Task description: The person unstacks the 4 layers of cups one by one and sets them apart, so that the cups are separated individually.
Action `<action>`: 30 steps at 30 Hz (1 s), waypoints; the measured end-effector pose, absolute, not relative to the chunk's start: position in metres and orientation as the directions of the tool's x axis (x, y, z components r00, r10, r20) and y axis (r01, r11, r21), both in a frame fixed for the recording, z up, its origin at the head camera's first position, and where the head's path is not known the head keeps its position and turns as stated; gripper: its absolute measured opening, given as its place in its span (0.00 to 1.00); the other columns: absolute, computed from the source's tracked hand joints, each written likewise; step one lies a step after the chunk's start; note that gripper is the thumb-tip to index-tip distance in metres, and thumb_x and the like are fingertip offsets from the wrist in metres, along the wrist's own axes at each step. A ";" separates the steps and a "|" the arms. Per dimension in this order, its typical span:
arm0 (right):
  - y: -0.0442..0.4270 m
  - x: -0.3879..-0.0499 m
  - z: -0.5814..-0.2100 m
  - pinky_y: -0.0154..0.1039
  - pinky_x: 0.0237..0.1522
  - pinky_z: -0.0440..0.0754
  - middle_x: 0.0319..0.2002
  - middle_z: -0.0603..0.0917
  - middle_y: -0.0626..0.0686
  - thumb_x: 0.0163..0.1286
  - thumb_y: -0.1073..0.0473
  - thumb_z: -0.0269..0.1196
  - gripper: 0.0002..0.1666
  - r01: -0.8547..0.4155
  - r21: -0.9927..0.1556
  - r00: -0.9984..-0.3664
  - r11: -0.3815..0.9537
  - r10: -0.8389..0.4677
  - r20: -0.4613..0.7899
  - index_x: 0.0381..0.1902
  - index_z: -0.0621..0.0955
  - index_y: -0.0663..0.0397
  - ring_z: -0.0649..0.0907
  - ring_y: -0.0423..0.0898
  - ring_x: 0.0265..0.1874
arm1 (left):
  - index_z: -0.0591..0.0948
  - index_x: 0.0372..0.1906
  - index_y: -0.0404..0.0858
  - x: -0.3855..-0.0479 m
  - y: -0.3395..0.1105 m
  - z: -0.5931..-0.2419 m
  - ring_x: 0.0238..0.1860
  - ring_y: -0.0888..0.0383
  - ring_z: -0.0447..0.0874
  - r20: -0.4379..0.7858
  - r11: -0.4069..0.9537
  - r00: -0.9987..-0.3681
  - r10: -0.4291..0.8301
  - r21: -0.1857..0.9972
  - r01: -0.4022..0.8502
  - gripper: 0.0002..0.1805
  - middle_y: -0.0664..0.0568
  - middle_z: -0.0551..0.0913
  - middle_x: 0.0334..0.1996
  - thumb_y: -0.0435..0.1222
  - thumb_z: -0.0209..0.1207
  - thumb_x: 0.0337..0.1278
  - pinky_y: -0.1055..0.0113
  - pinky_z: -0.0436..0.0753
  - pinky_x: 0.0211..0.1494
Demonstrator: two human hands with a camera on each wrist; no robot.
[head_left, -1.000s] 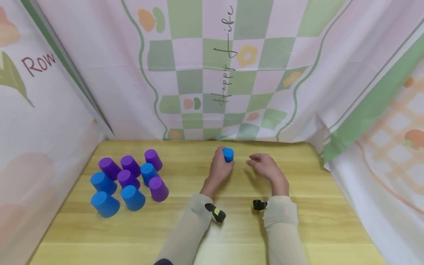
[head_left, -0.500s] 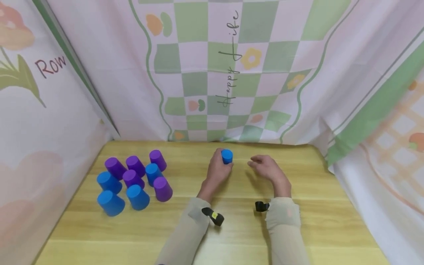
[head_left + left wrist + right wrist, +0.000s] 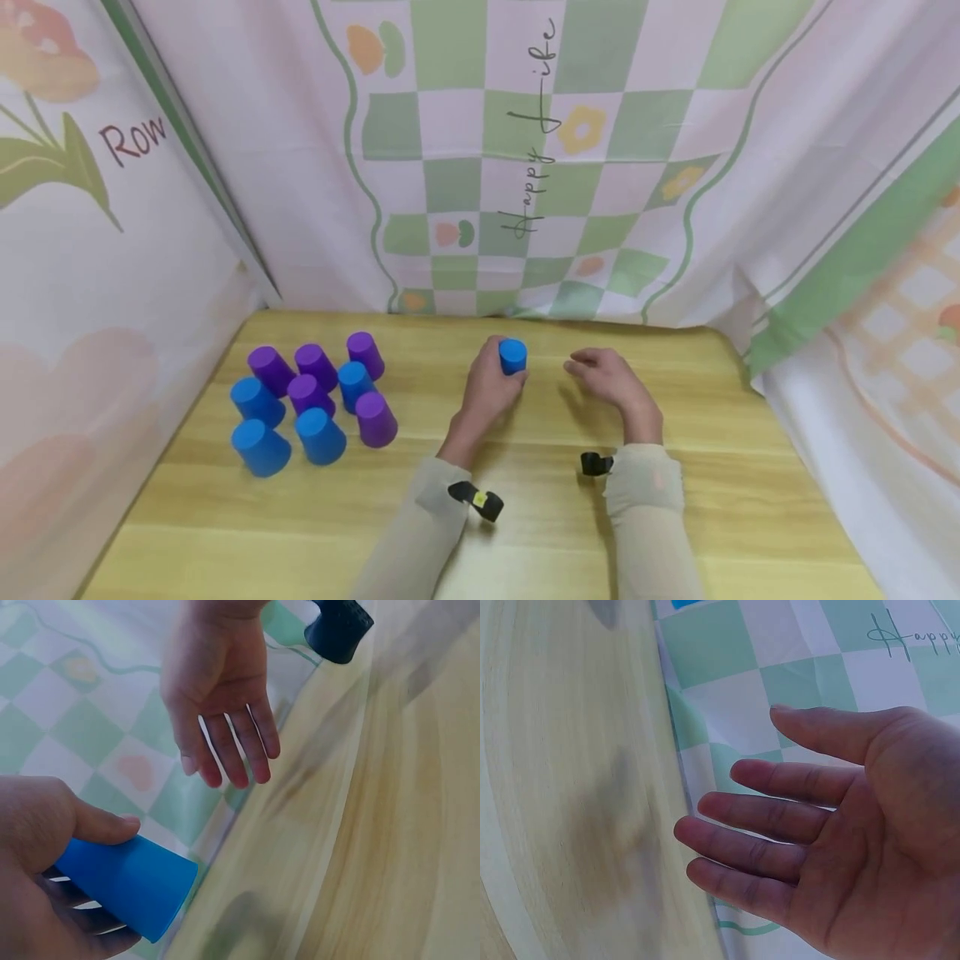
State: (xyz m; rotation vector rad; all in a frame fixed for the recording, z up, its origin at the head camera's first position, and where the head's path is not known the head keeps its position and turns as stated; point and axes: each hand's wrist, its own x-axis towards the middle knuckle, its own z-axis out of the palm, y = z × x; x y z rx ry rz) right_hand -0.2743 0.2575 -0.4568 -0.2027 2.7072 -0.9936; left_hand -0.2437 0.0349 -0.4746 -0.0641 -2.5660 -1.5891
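Note:
Near the back middle of the table, my left hand [image 3: 486,387] grips a blue cup [image 3: 513,357], its narrow end up. In the left wrist view, the thumb lies on one side of that cup and the fingers curl round the other. The cup's wide rim seems to hover over the wood, with a shadow below. To its right, my right hand [image 3: 611,382] is held above the table, holding nothing. Its fingers [image 3: 757,814] are extended and slightly spread in the right wrist view, palm toward the left hand.
On the left of the wooden table [image 3: 540,525] stand several upside-down cups, among them a purple cup [image 3: 376,421] and a blue cup [image 3: 321,437]. A checked curtain [image 3: 517,183] hangs along the table's back edge. Black camera straps [image 3: 477,500] sit at both wrists.
The head view has shifted slightly, so the table and cups appear farther right. My left hand keeps its hold on the blue cup, drawn marginally toward me. The right hand has barely moved.

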 end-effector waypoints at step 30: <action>0.246 -0.270 -0.451 0.68 0.75 0.67 0.75 0.70 0.69 0.84 0.40 0.51 0.39 -0.044 -0.667 -0.932 0.744 -0.272 -0.241 0.76 0.69 0.66 0.70 0.70 0.74 | 0.73 0.69 0.38 -0.156 -0.038 -0.468 0.68 0.40 0.79 0.057 0.437 -0.997 -0.056 0.899 0.027 0.29 0.41 0.81 0.64 0.33 0.68 0.66 0.39 0.77 0.72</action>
